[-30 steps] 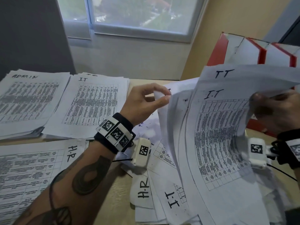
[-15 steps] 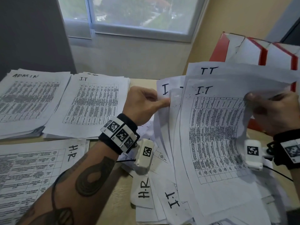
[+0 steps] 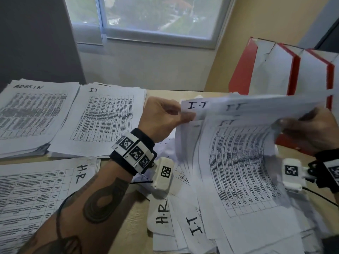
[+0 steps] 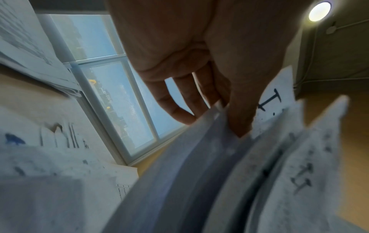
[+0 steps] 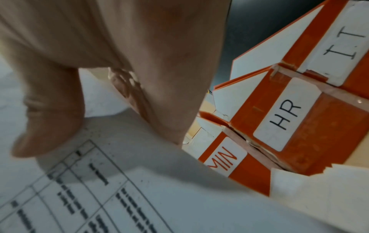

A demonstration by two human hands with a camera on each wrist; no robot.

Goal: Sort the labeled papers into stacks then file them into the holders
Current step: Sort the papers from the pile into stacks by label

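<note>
Dim window daylight; ceiling lamp glares; wrist views blurred, edges warped.

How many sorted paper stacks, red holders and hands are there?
Sorted stacks: 3 (ADMIN stack, I.T stack, H.R stack)
Red holders: 3 (ADMIN holder, HR holder, I.T holder)
Hands: 2 (left hand, right hand)
Total: 8

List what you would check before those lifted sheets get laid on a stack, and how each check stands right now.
1. Left hand holds the sheets: ok, it pinches their left edge.
2. Right hand holds them: ok, it grips the right edge.
3. Labels match: ok for the three that show, all I.T; any behind, cannot tell.
4. I.T stack exists: ok, beside the ADMIN stack.
5. Loose pile is finished: not ok, H.R and I.T sheets remain.
6. Holders are labelled: ok, HR and I.T readable.
</note>
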